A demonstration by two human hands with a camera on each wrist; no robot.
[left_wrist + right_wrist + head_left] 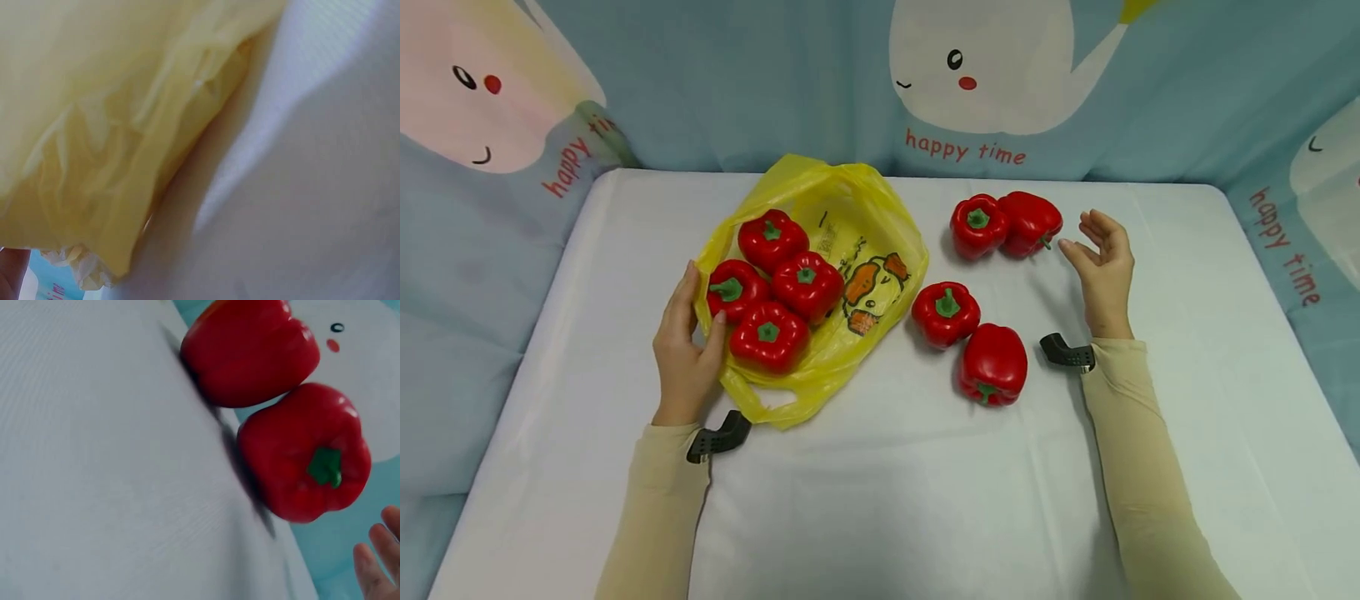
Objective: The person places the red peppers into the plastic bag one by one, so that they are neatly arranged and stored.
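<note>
My left hand [688,350] holds the left rim of a yellow plastic bag [820,392], thumb over the edge and fingers along the outside. Several red bell peppers [770,336] with green stems sit inside the bag, whose mouth faces up. In the left wrist view the bag's crinkled side [94,162] fills much of the picture. My right hand [1105,271] hovers with nothing in it, fingers loosely bent, just right of a bell pepper [1030,223] lying on its side. Another bell pepper [979,227] touches that one. From the right wrist, fingertips [369,569] appear apart from the nearer pepper [306,453].
Two more bell peppers, one upright [946,314] and one tipped toward me [992,365], lie between the bag and my right forearm. A white cloth covers the table [880,508]. Blue curtains [760,83] with whale prints enclose its back and sides.
</note>
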